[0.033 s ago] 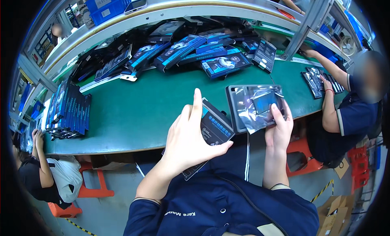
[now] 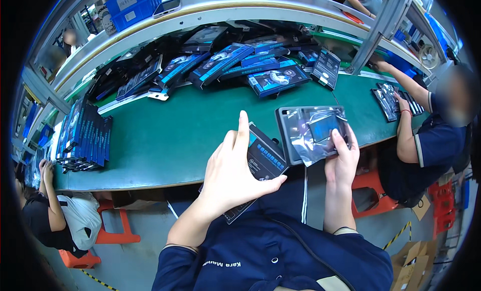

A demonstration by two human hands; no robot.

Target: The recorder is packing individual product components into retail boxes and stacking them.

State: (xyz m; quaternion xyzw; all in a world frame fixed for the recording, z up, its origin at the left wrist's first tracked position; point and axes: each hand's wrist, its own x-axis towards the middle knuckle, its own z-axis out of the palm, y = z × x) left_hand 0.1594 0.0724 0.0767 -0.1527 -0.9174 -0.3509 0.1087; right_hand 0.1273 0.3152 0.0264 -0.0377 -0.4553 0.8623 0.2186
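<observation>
My left hand (image 2: 225, 168) is around a flat black printed box (image 2: 266, 158) with blue lettering, which tilts over the table's front edge. Its thumb lies across the box face, the index finger points up along one side, and the other fingers curl partly out of sight. In my right hand (image 2: 343, 153) is a shallow dark tray (image 2: 286, 135), just right of the box's upper end. A shiny clear plastic bag (image 2: 305, 145) with a dark blue flat item inside lies over the tray, pressed by my right thumb. The right fingers are mostly hidden behind the tray.
Many black-and-blue boxes (image 2: 278, 79) are heaped at the back of the green table (image 2: 165, 135). A neat stack of boxes (image 2: 82, 135) stands at left. A co-worker's hand (image 2: 403, 103) rests by dark packs at right. A metal post (image 2: 373, 45) rises behind.
My right hand has shifted slightly left with the tray and bag, closer to the box. My left hand and its box have hardly moved.
</observation>
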